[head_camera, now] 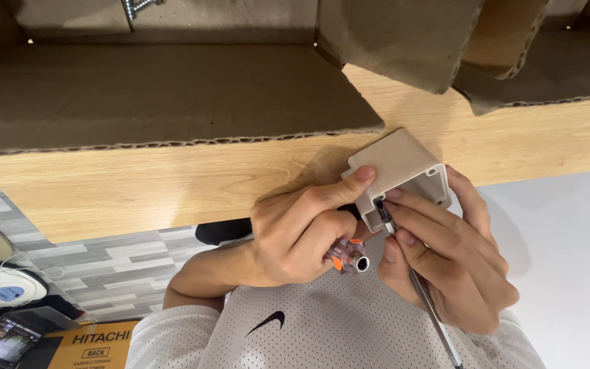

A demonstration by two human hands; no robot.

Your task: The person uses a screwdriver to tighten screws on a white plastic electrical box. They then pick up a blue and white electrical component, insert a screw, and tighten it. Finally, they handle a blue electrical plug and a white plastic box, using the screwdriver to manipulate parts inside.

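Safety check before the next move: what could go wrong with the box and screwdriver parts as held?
1. The metal shaft is apart from the screwdriver handle in the left hand. Pinched only by the right hand, its tip could slip off the beige box corner.
2. Fingers lie beside that tip and might get jabbed.
3. The box seems held only by fingertips, so it could twist.

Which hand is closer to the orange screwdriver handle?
Left. The left hand is wrapped around the orange screwdriver handle, thumb on the beige box. The right hand sits just beside the handle, gripping the box, fingers on the metal shaft.
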